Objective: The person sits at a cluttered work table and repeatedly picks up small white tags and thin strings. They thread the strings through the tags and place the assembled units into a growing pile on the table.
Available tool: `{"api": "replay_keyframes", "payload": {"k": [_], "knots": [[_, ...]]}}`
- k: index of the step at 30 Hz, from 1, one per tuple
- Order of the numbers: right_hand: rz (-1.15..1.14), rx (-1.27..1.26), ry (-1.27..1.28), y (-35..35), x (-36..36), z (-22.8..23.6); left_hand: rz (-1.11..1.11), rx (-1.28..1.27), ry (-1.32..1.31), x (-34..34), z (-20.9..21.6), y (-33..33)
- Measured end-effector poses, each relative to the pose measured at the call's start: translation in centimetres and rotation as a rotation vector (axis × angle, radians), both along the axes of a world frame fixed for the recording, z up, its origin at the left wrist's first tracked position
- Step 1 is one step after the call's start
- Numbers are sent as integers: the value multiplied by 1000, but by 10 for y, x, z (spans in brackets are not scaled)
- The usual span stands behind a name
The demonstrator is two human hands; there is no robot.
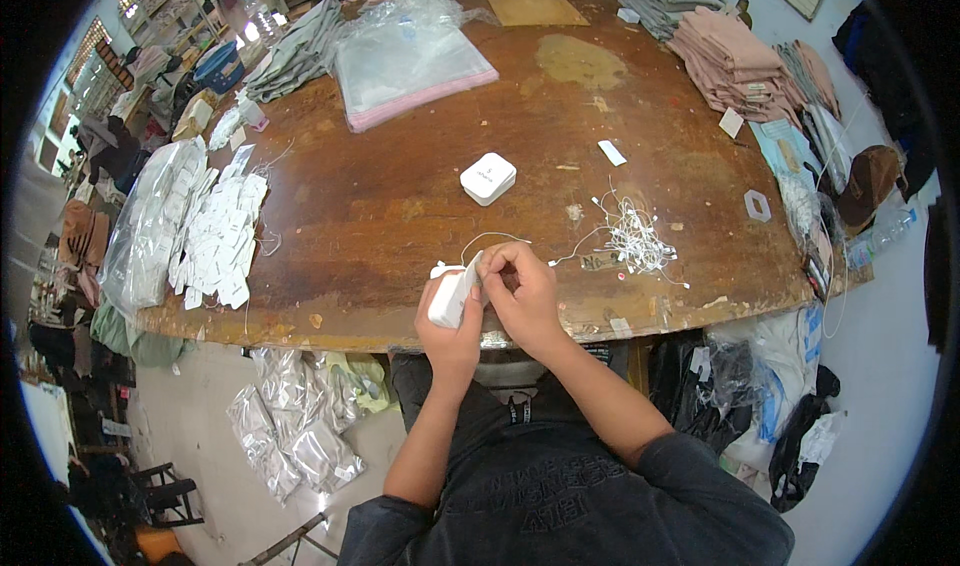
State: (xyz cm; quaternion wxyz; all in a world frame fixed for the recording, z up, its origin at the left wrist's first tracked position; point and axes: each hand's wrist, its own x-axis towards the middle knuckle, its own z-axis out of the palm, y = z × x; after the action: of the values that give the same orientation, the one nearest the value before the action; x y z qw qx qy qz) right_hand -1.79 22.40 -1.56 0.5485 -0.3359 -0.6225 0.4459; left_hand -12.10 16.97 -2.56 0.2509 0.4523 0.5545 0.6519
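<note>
My left hand is closed around a small stack of white hang tags with rounded corners, just above the table's near edge. One tag stands up from the stack, between my two hands. At its upper edge the fingertips of my right hand are pinched together. A thin white string arcs over from the tags past my right fingers; its end at the pinch is hidden. To the right lies a tangled heap of white tag strings. Farther ahead sits another neat stack of white tags.
Many loose white tags lie at the left, beside a clear plastic bag. Clear plastic sleeves and folded grey cloth occupy the far left. Folded pink garments are piled far right. A single tag rests mid-table.
</note>
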Motion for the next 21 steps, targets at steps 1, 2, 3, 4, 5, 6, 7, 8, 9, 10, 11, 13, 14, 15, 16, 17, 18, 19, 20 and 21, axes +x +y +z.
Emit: {"api": "replay_keyframes", "payload": {"k": [1, 2, 3, 4, 5, 6, 7, 8, 9, 10, 11, 13, 14, 15, 16, 17, 18, 19, 20, 21], "knots": [[20, -75, 74, 0, -1, 0, 36, 75, 178, -1, 0, 1], [36, -140, 155, 1, -1, 0, 45, 107, 306, -4, 1, 2], [64, -214, 226, 1, 0, -1, 44, 149, 435, -7, 1, 4], [52, -284, 285, 2, 1, 0, 44, 196, 566, -10, 1, 6], [54, -353, 338, 3, 2, 0, 55, 214, 663, -13, 1, 9], [59, -425, 389, 3, 4, 1, 79, 251, 764, -16, 1, 10], [69, -544, 398, 3, 7, 1, 98, 275, 866, -19, 1, 11], [101, -579, 398, 2, 8, 2, 117, 292, 952, -20, 1, 11], [114, -606, 408, 2, 10, 2, 172, 309, 1032, -21, 1, 12], [135, -628, 418, 1, 11, 3, 186, 318, 1077, -22, 1, 12], [126, -656, 449, 1, 12, 3, 196, 325, 1112, -22, 0, 12], [144, -692, 512, 1, 12, 2, 197, 332, 1117, -21, -1, 12], [157, -719, 551, 1, 13, 2, 190, 332, 1090, -20, -1, 12], [190, -733, 594, 1, 13, 2, 180, 311, 1057, -20, -1, 11], [200, -752, 633, 0, 13, 2, 173, 335, 1009, -19, -1, 11], [220, -743, 646, 0, 13, 2, 162, 338, 956, -19, -2, 11], [216, -740, 655, 0, 13, 2, 147, 331, 893, -18, -2, 10], [196, -766, 646, -1, 13, 2, 153, 293, 785, -17, -2, 8], [213, -731, 664, -1, 12, 3, 158, 249, 667, -15, -1, 7], [215, -721, 663, -2, 11, 3, 163, 207, 549, -13, -1, 5]]}}
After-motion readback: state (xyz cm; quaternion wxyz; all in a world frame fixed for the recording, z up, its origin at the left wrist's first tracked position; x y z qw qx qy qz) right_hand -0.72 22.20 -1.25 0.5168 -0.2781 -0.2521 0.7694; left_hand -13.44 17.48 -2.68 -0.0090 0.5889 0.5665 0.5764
